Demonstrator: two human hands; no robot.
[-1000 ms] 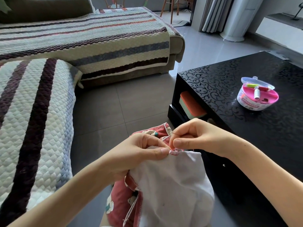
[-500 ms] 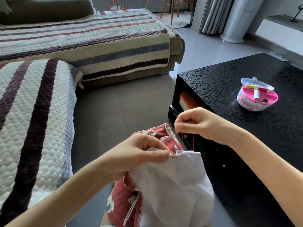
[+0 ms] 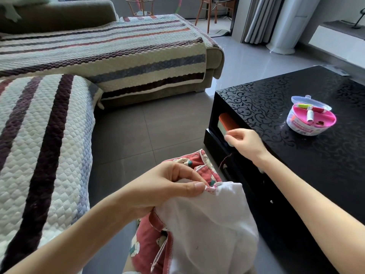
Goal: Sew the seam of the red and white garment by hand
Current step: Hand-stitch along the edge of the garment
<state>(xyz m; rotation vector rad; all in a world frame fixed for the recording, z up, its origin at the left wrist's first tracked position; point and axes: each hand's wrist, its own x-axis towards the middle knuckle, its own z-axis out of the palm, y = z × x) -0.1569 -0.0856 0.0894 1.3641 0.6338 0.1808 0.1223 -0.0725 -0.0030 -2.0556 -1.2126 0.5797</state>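
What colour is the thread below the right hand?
Dark red. The thread shows in the head view, just under the right hand, against the black table.

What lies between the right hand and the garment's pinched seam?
Head view: a thin dark thread from the right hand toward the garment, only partly traceable against the black table.

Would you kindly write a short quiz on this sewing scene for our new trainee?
1. True or false: the left hand pinches the garment at its seam edge.
2. The round sewing box stands on: A the sofa, B the black table, C the floor.
3. Fill in: a dark ___ hangs below the raised right hand.
Key: 1 true; 2 B; 3 thread.
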